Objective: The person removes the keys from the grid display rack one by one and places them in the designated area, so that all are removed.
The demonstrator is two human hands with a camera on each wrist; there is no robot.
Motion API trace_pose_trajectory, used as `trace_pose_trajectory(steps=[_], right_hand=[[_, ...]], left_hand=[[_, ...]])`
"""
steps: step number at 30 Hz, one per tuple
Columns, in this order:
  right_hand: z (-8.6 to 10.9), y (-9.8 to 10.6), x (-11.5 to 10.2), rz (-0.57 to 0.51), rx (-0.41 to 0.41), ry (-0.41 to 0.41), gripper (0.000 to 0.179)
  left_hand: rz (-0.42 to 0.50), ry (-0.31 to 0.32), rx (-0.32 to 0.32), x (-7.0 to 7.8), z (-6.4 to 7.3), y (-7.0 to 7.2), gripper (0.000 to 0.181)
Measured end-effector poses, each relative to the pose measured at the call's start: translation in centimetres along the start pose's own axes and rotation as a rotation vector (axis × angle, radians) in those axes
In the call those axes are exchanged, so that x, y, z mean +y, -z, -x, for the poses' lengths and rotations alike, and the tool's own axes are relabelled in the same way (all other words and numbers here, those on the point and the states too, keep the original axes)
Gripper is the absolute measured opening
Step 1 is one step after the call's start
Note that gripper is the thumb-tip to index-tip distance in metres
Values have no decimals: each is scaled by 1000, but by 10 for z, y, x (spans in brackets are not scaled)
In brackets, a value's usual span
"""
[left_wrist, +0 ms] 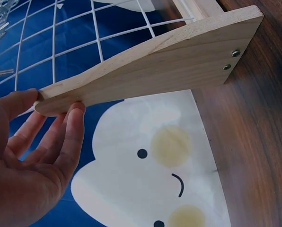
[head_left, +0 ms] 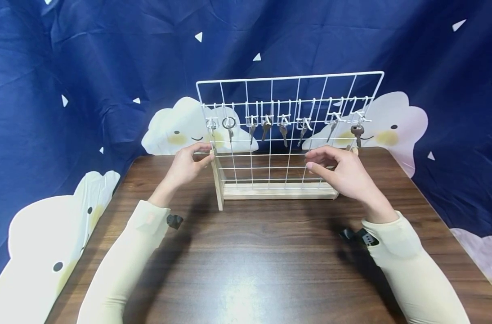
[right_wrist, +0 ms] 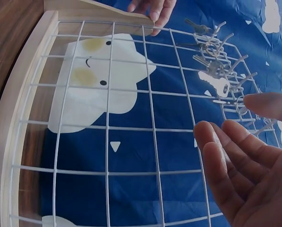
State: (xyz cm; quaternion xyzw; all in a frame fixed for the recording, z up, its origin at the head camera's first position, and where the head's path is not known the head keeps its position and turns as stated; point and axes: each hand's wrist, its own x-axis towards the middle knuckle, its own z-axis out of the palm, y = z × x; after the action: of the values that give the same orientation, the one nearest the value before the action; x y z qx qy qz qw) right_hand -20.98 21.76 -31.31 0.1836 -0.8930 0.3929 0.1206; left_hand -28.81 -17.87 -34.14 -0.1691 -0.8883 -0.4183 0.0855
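A white wire grid rack [head_left: 272,92] stands upright in a pale wooden base [head_left: 278,192] on the table. Keys hang in a row from its hooks, among them a key with a dark ring [head_left: 229,122] on the left and a broad-headed key [head_left: 357,130] at the far right. My left hand [head_left: 186,165] pinches the upper tip of the wooden side panel [left_wrist: 169,61] between thumb and fingers, as the left wrist view shows. In front of the grid's right half, my right hand [head_left: 345,171] hovers with loosely bent fingers, holding nothing, just below the hanging keys.
The brown wooden table [head_left: 246,252] stretches toward me in front of the rack. Behind it hangs a dark blue cloth [head_left: 157,54] with white triangles and smiling clouds. Dark wrist cameras [head_left: 174,221] sit at both cuffs.
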Motion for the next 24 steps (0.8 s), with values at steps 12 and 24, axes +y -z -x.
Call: trace_pose_trajectory(steps=[12,24], right_hand=[[-6,-12,-12,-36,18,-10,21],[-14,-23,-15,-60,19,10,21]], left_hand=[[-25,-2,7,1,0,0,36],[-15,19,-2,1,1,0,37]])
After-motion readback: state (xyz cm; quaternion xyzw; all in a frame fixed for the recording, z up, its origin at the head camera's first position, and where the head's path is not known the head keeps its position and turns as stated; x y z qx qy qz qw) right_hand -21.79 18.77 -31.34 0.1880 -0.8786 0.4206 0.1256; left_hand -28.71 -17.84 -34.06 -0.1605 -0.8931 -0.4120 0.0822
